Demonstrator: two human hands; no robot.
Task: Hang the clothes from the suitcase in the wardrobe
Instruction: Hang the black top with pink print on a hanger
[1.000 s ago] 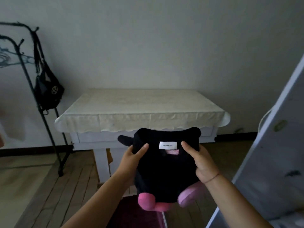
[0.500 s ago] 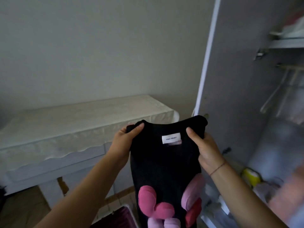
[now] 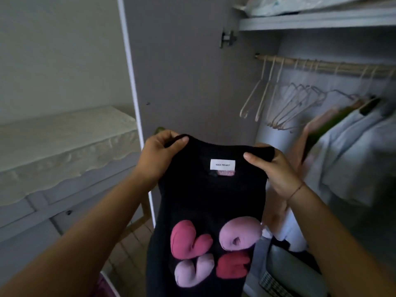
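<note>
- Black sweater with padded pink and lilac shapes on it is out of the suitcase. It is held up by its shoulders in front of the open wardrobe and is not yet on a hanger.
- Purple-red sliver at the bottom edge may be the suitcase. Too little of it shows to tell whether more clothes wait inside.
- Left hand grips the sweater's left shoulder, with the thumb over the front edge and the fingers curled behind.
- Wardrobe door stands open behind the sweater, so access is already sorted.
- Right hand pinches the other shoulder, thumb on the front and fingers hidden behind the cloth.
- Empty hangers hang in a bunch on the rail, above and just right of the sweater, and several are free to take.
- Hung garments, pale and pinkish, are on the rail at the far right, so part of the job looks done.
- What is left, by my reading, is to free one hand, take a hanger, thread it through the neck and hook it on the rail.
</note>
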